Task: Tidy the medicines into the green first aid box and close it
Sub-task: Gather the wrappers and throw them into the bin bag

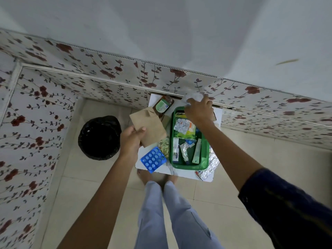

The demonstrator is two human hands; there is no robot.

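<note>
The green first aid box (172,151) lies open on a small white table (185,174), holding blister strips, tubes and sachets. My left hand (132,139) grips a brown paper envelope (149,125) to the left of the box. My right hand (198,109) hovers over the box's far end, closed on a crumpled white wad (193,97). A blue blister pack (153,161) and a yellow-patterned strip (164,146) lie on the table left of the box. A brown syrup bottle (162,105) lies at the table's far side. Silver foil strips (210,168) sit at the box's right.
A bin with a black liner (99,137) stands on the tiled floor left of the table. Floral-patterned wall panels (107,83) run close behind and to the left. My legs and feet (161,203) are just in front of the table.
</note>
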